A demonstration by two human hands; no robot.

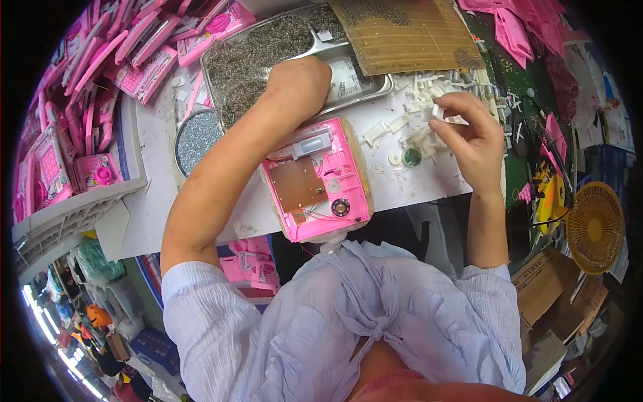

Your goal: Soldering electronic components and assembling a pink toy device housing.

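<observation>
My left hand [299,86] is curled over a metal tray [362,95] of small coil springs [258,50]; its fingertips are hidden, so what they hold does not show. Between thumb and forefinger, my right hand [474,134] pinches a small white plastic part [436,111], raised over a pile of similar white parts [420,94]. In front of me lies an open pink plastic toy housing [355,181], its inside facing up. It carries a brown board [297,185], a grey battery compartment [312,145], wires and a round speaker [340,207].
A round dish of small metal screws [198,142] stands left of my forearm. Pink housings [50,161] crowd a bin at the left. A cardboard sheet [408,37] covers part of the tray. At the right are a yellow fan [594,228] and cardboard boxes [552,285].
</observation>
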